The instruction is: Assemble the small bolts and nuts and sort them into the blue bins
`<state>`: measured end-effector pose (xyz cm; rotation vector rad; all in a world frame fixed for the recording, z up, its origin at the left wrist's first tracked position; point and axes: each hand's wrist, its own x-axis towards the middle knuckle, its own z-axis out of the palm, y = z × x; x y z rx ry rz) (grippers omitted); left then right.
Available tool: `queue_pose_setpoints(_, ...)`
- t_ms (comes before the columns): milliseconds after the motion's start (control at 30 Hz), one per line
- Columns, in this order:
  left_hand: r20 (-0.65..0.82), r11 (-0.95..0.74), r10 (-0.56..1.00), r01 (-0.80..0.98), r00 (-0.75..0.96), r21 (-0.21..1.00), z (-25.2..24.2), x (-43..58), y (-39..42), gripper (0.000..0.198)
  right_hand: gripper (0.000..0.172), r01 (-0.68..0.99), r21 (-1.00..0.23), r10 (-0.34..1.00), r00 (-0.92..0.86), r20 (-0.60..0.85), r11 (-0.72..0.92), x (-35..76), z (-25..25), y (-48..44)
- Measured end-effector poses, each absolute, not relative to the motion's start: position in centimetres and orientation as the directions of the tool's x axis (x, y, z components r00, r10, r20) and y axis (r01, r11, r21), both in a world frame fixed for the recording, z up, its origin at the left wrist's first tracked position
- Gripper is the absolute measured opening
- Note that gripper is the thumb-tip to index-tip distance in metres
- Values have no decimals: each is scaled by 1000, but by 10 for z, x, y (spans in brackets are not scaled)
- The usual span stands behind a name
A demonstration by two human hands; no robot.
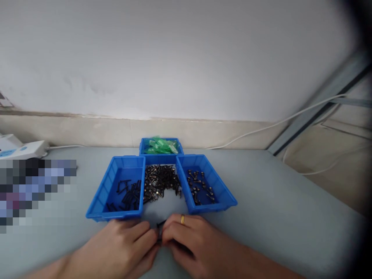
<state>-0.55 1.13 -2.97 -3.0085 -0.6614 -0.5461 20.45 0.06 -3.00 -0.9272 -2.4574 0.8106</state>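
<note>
My left hand and my right hand, which wears a gold ring, meet fingertip to fingertip in front of the bins. A black screw sticks out from my right fingers toward the left. Another small dark piece shows between the fingertips of both hands, mostly hidden; its kind is unclear. Just beyond my left hand is a blue bin with black screws. The right blue bin has dark, shiny-ended screws in it. Between the bins lies a loose heap of small dark screws.
At the back, a third blue bin holds green plastic packets. A white power strip lies at the far left, beside a pixelated patch. A white cable runs along the wall to a metal frame at right.
</note>
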Motion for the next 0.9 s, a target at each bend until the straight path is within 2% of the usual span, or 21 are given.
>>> queue_pose_setpoints(167,316,-909,416,390,853,144,-33,-8,15,45,14,460,-661,703,-697,145,593,207,-29,2)
queue_pose_setpoints(567,282,-902,431,399,857,165,-36,-8,15,41,15,437,-617,643,-751,149,654,208,-25,9)
queue_pose_setpoints(900,276,-893,449,418,850,168,-34,-7,15,43,12,493,-597,678,-726,118,632,207,-29,5)
